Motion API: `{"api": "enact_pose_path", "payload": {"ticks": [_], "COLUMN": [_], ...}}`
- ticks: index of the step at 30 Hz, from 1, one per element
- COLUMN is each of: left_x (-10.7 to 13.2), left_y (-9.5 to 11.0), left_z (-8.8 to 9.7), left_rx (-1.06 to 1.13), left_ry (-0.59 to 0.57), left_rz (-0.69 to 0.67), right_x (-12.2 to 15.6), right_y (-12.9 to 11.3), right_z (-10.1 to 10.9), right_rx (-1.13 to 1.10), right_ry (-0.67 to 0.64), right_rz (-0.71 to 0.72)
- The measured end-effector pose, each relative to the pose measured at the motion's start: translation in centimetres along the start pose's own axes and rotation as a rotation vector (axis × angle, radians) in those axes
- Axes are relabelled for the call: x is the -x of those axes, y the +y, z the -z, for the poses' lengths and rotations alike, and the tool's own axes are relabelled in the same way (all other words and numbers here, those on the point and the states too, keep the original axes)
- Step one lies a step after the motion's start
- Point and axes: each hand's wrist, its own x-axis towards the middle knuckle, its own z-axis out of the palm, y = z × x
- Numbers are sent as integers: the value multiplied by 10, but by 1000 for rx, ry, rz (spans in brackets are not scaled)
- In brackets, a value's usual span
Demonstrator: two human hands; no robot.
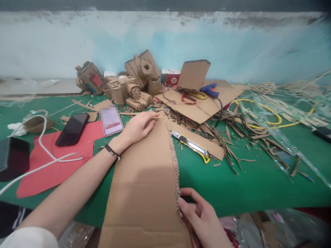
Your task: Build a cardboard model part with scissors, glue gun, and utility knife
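A long piece of corrugated cardboard (147, 172) lies lengthwise on the green table, its near end jutting past the front edge. Its right side is torn and ragged. On the far end rests my left hand (139, 127), fingers stretched out over the surface. My right hand (199, 215) pinches the ragged edge nearer to me, thumb on the edge and the other fingers partly hidden. Just right of the cardboard lies a yellow utility knife (192, 144) on a smaller cardboard strip (214, 148).
Cardboard model cameras (119, 90), a blue glue gun (210, 90) and scissors (190, 98) stand or lie at the back. Cardboard scraps (230, 137) litter the right. Left are a black phone (72, 129), red paper (55, 168), a white cable (42, 137) and a lit phone (112, 124).
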Motion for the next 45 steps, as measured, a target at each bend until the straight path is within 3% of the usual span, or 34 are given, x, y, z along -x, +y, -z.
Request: {"api": "enact_pose_path", "payload": {"ticks": [3,7,11,14,18,25,30,35,38,41,45], "left_x": [-5,2,49,93,122,123,126,125,126,128,129], "left_y": [0,27,78,99,96,90,92,94,94,94,92], "left_z": [6,29,44,34,11,4,0,-2,-2,-2,-1], "left_rx": [12,20,92,-7,-211,-299,-352,-355,-334,-275,-104], "left_ry": [36,41,19,-102,-150,-132,-67,-14,18,74,306], "left_rz": [30,56,115,106,208,178,148,142,138,151,364], "right_x": [-1,-4,-14,-21,-25,-25,-26,-53,-75,-87,-85], "right_y": [-21,-47,-63,-67,-68,-65,-75,-107,-124,-129,-121], "right_z": [-2,-2,-2,-1,3,31,56,49,31,19,15], "right_rx": [26,128,258,344,365,313,512,666,612,531,336], "right_ry": [-129,-86,65,165,212,-2,-129,115,53,67,19], "right_rz": [34,213,393,461,457,194,116,257,331,500,496]}}
